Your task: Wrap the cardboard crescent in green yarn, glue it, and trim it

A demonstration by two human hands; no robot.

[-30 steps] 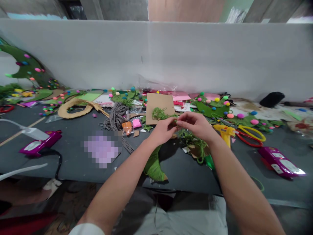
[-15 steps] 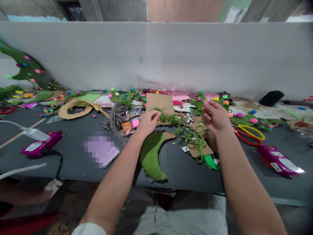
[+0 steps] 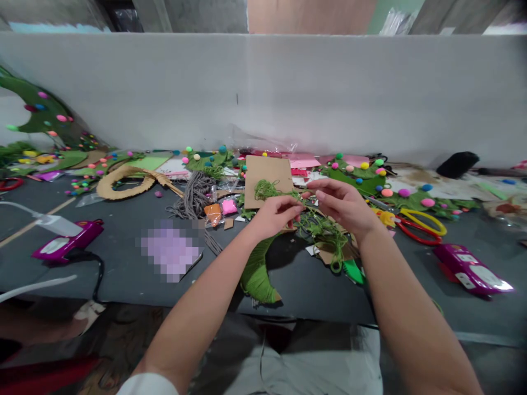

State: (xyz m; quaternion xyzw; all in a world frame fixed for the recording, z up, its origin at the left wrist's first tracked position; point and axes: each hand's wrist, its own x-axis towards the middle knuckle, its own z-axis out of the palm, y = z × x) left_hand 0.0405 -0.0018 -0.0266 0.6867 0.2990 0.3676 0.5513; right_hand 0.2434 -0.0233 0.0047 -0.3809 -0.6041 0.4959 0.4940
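My left hand (image 3: pixel 280 215) is closed in a pinch at the table's centre, with green yarn (image 3: pixel 267 190) at its fingertips; the exact strand is hard to make out. Facing it, my right hand (image 3: pixel 343 207) has its fingers apart and loosely bent, pointing left, with nothing visible in them. Beneath my left wrist lies a cardboard crescent (image 3: pixel 258 274) wrapped in green yarn, its upper end covered by the hand. A loose tangle of green yarn (image 3: pixel 329 236) spreads below my right hand over cardboard scraps. Behind the hands a cardboard sheet (image 3: pixel 267 167) lies flat.
Right of my hands lie scissors (image 3: pixel 420 227) with red and yellow handles and a purple power strip (image 3: pixel 473 270). To the left are a phone (image 3: pixel 171 249), grey yarn (image 3: pixel 197 192), a straw-coloured ring (image 3: pixel 109 184) and another purple power strip (image 3: pixel 69 241). A white partition (image 3: pixel 164 93) stands behind.
My right hand has moved left and its fingers have opened from a pinch. My left hand has shifted right and slightly down, so the two hands are now close together.
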